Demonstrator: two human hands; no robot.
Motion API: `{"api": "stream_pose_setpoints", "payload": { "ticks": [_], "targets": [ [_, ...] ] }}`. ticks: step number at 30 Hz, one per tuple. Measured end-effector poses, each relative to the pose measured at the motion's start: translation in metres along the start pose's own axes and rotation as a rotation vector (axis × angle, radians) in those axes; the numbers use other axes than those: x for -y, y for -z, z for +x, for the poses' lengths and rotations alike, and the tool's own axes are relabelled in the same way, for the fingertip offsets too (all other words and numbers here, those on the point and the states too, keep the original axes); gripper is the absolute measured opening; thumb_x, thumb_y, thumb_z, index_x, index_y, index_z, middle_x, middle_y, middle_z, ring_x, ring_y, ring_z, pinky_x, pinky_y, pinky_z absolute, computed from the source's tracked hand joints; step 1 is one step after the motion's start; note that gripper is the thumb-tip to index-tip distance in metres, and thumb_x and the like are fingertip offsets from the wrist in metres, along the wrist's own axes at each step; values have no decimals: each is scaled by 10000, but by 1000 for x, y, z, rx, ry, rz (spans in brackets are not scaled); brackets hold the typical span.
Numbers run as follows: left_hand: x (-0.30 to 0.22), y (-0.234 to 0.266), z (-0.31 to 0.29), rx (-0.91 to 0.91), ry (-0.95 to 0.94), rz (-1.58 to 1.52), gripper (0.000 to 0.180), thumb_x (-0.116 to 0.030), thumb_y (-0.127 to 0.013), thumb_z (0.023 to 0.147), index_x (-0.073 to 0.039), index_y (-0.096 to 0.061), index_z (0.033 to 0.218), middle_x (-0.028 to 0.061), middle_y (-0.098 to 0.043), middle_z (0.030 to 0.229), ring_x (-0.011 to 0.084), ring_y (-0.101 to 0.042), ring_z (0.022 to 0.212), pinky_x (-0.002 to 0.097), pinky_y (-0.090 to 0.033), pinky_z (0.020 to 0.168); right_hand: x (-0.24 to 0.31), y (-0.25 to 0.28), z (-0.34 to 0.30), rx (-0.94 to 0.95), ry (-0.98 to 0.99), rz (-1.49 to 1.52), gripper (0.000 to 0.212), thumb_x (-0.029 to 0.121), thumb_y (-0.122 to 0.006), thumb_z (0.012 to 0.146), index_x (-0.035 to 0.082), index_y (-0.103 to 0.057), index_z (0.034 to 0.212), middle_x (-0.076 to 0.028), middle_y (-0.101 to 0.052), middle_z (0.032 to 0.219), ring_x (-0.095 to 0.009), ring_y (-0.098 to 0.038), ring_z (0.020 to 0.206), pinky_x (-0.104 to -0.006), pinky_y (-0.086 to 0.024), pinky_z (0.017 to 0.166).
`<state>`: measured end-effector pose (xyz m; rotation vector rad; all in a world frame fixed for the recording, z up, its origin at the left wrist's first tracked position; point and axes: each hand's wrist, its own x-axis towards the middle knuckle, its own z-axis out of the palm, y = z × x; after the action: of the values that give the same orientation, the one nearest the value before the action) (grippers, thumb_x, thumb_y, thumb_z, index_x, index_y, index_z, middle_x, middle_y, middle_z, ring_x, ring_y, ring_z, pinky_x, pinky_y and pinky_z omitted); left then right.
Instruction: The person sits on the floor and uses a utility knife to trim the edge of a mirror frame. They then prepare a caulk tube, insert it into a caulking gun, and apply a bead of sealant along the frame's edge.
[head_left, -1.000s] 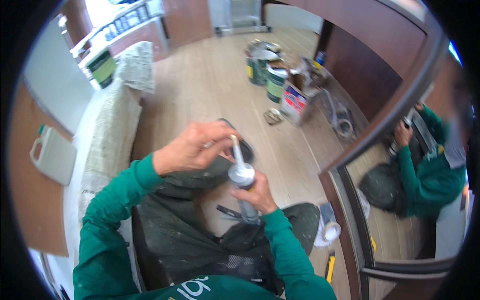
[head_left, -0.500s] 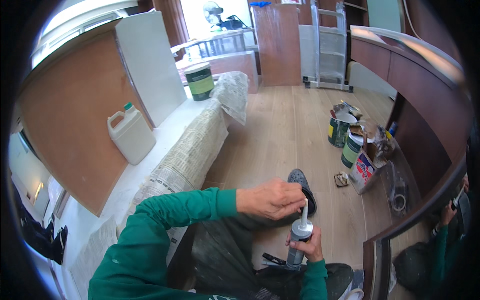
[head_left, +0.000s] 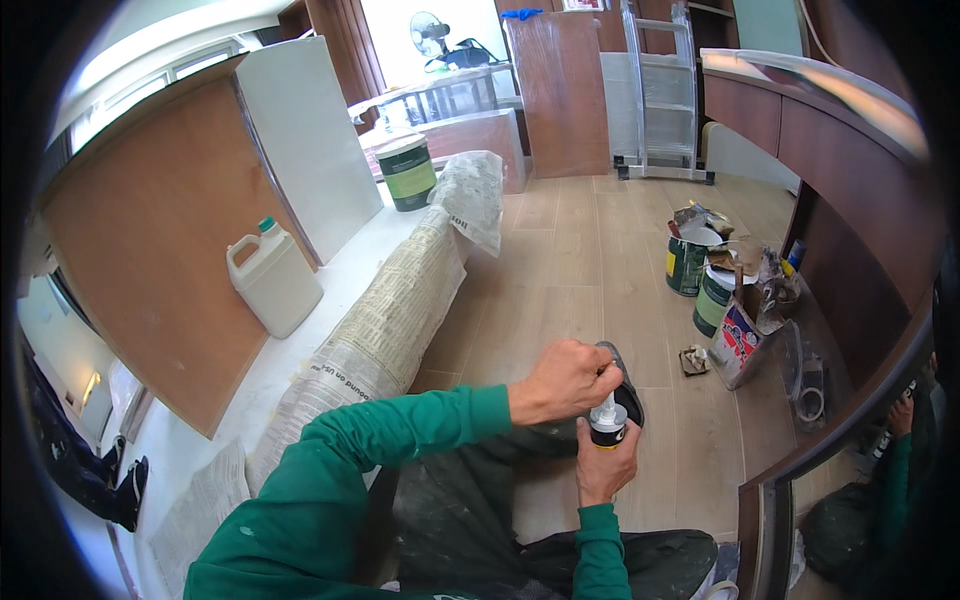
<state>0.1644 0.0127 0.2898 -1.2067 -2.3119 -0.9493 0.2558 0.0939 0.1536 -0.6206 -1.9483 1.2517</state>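
Observation:
In front of my lap, my right hand [head_left: 605, 465] is wrapped round a dark sealant cartridge [head_left: 607, 432] with a pale grey top. A whitish nozzle [head_left: 605, 408] rises from that top. My left hand [head_left: 568, 382] reaches across from the left, its fingers closed on the nozzle's upper part and hiding the tip. Behind the hands is a dark clog [head_left: 630, 385] on my foot, partly covered by them. The lower end of the cartridge is hidden by my right hand.
Newspaper [head_left: 385, 325] covers a ledge at left, where a white jug [head_left: 280, 285] and a green paint bucket [head_left: 407, 180] stand. Used paint buckets [head_left: 688, 265] and a tin [head_left: 738, 345] sit on the floor at right. A ladder [head_left: 665, 105] stands farther back.
The cartridge has come up and away from my lap, with my right hand higher. My left fingers now cover more of the nozzle. A black object by my lap is no longer visible.

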Motion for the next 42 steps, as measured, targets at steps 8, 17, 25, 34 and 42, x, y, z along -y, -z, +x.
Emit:
{"api": "stream_pose_setpoints", "payload": {
  "ticks": [8,17,25,34,42],
  "targets": [
    [-44,63,1,691,394,-245,256,-156,-605,858,82,-616,949,191,-652,692,339,-647,582,376,-509,588,-7,0,2,-47,74,35,539,238,-827,691,17,-584,1119,-227,-658,986,-439,-635,924,-497,-492,786],
    [-27,86,14,300,-131,-173,508,-72,-685,859,9,-536,1338,104,-678,927,216,-689,893,328,-552,809,-4,33,7,346,64,421,409,153,-805,695,6,-643,1041,-127,-710,895,-203,-671,818,-360,-523,778],
    [-24,89,28,689,-269,-146,290,-101,-733,811,-2,-678,1078,162,-653,1008,323,-660,887,395,-523,761,3,50,-3,595,35,465,395,207,-809,701,6,-620,984,-113,-684,824,-195,-646,752,-342,-515,730],
    [-28,84,20,659,-263,97,136,-126,-709,810,2,-678,777,124,-626,758,306,-662,723,419,-495,639,3,47,-9,627,45,415,378,173,-801,736,10,-600,1011,-103,-682,846,-179,-644,772,-332,-511,730],
    [-6,64,23,564,948,-643,225,-115,-696,855,107,-661,847,203,-658,665,298,-700,561,353,-568,498,1,31,-20,348,147,259,438,150,-826,699,19,-620,1062,-156,-710,852,-311,-719,770,-390,-545,706]
  ]
}}
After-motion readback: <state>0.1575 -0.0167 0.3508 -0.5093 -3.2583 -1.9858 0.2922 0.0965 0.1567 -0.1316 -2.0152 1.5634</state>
